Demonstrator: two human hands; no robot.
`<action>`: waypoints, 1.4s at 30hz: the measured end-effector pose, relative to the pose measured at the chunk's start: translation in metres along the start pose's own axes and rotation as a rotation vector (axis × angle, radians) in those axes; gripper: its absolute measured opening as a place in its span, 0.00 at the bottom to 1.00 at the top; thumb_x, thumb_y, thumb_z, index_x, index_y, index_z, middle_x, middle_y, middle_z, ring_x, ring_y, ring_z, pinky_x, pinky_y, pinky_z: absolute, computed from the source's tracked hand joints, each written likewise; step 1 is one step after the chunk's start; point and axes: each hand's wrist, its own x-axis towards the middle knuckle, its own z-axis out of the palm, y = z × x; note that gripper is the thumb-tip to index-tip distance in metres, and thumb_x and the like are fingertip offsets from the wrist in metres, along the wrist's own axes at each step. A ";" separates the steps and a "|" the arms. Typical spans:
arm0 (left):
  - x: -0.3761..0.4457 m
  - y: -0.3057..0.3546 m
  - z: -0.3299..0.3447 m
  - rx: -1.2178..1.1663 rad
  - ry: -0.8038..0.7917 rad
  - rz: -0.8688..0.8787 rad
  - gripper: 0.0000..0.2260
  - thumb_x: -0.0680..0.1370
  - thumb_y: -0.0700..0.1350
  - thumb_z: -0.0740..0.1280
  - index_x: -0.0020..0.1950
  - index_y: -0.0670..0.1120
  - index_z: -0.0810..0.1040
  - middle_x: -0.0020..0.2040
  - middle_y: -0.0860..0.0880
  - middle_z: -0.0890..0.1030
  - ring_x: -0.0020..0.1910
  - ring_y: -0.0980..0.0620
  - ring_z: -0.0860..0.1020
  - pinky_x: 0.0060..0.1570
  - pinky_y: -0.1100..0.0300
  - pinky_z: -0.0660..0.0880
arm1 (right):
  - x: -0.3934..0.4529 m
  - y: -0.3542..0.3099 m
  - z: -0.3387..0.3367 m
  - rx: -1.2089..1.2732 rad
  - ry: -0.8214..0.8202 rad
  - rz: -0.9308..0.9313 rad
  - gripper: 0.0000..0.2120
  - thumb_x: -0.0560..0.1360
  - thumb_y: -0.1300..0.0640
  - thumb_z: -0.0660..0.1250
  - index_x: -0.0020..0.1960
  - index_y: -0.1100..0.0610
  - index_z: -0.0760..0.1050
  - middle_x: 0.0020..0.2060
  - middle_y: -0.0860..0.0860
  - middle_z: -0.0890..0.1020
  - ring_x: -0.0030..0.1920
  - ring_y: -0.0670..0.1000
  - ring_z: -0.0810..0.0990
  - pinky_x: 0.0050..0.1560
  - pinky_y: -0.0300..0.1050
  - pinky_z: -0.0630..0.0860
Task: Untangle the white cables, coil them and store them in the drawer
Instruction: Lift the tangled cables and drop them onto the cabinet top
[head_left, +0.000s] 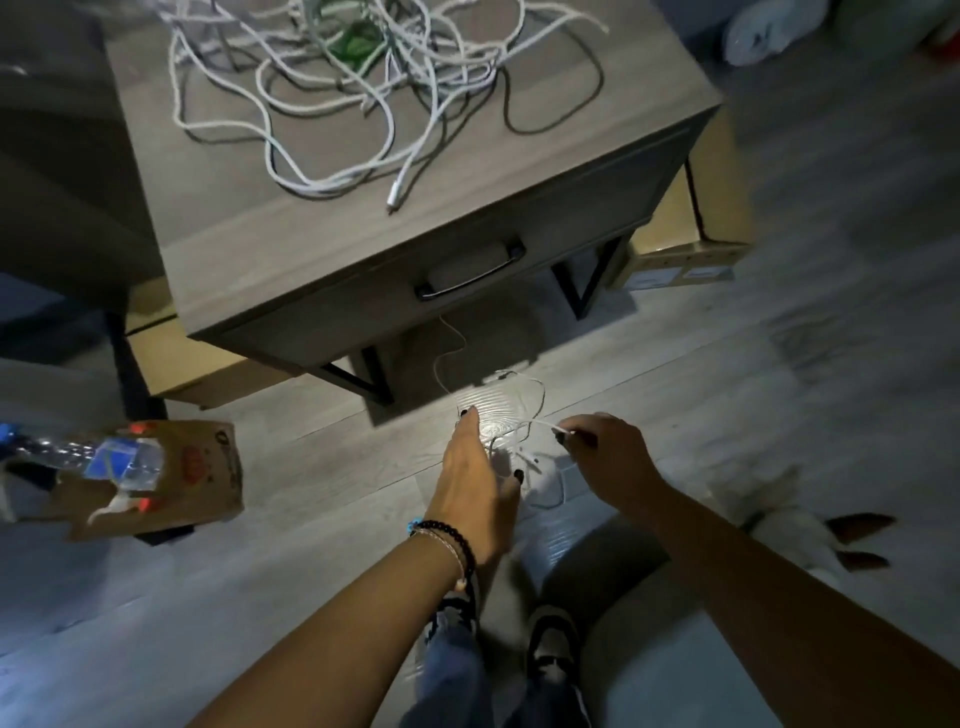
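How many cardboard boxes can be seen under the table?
2. One cardboard box lies under the table's left side, the other cardboard box under its right side. The table may hide more.

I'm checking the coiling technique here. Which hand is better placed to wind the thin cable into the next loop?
Probably the right hand: it pinches the thin white cable near its free end, so it can lead the wrap. The left hand is spread with straight fingers amid the loops, suited to act as the form.
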 end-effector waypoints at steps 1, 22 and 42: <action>-0.008 0.009 -0.007 0.023 0.003 0.022 0.40 0.76 0.42 0.68 0.78 0.47 0.43 0.79 0.47 0.51 0.77 0.48 0.53 0.75 0.54 0.53 | -0.008 -0.013 -0.014 0.006 0.033 -0.033 0.19 0.78 0.53 0.58 0.35 0.62 0.79 0.29 0.54 0.77 0.30 0.51 0.72 0.34 0.40 0.69; -0.154 0.175 -0.084 -0.207 0.247 0.137 0.51 0.59 0.58 0.77 0.75 0.49 0.54 0.70 0.49 0.67 0.69 0.48 0.68 0.67 0.49 0.69 | -0.152 -0.222 -0.233 0.497 0.057 -0.075 0.11 0.78 0.65 0.64 0.54 0.55 0.82 0.43 0.50 0.80 0.38 0.48 0.82 0.46 0.41 0.81; -0.210 0.231 -0.210 -0.040 0.445 0.217 0.10 0.78 0.45 0.65 0.58 0.56 0.73 0.50 0.59 0.73 0.59 0.54 0.69 0.61 0.58 0.55 | -0.192 -0.400 -0.373 0.822 -0.031 -0.186 0.12 0.81 0.65 0.56 0.53 0.60 0.79 0.32 0.51 0.73 0.33 0.47 0.81 0.37 0.40 0.80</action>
